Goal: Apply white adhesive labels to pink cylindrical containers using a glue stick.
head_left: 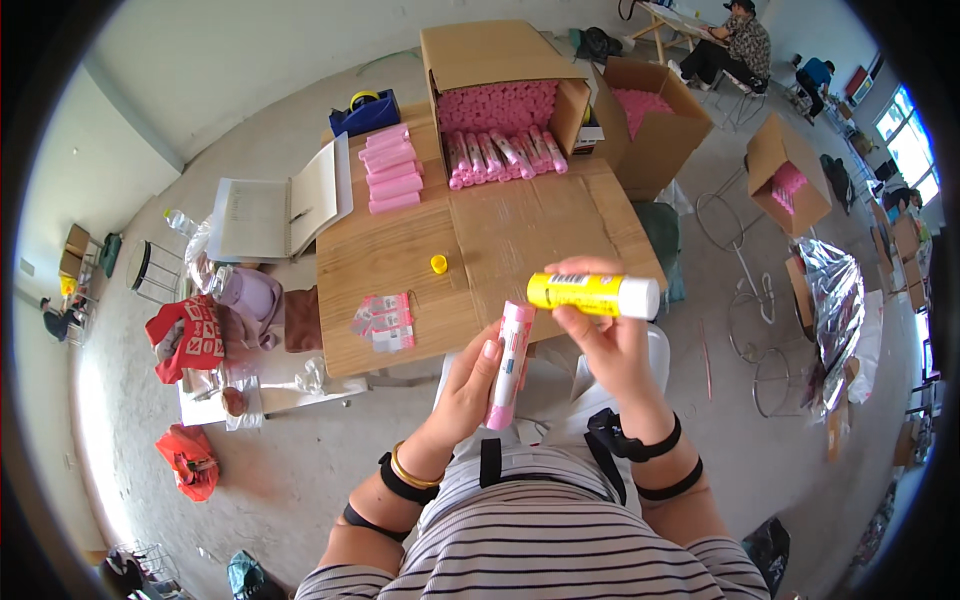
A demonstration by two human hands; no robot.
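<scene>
The person's left hand is clamped on a pink cylindrical roll with a white printed label; the thumb presses the roll's left side, and the remaining fingers are mostly hidden behind it. The roll stands slightly tilted, its upper end rising above the thumb and its lower end reaching below the grip, over the person's lap. The right hand grips a yellow cylindrical tube with a white end, fingers along the far side and thumb beneath. The tube lies nearly level, white end to the right, its yellow end just beside the roll's top; whether they touch cannot be told.

Both hands are by the near edge of the light-brown wooden counter. Wood surface stretches between a small round yellow cap and the printed pink-and-white paper labels near the left front corner. A flat brown cardboard sheet covers much of the right side. Beyond it, an open brown cardboard box holds stacked pink rolls, with labelled pink rolls piled at its mouth. Plain pink paper rolls line the counter's left edge, beside an open white-paged notebook.
</scene>
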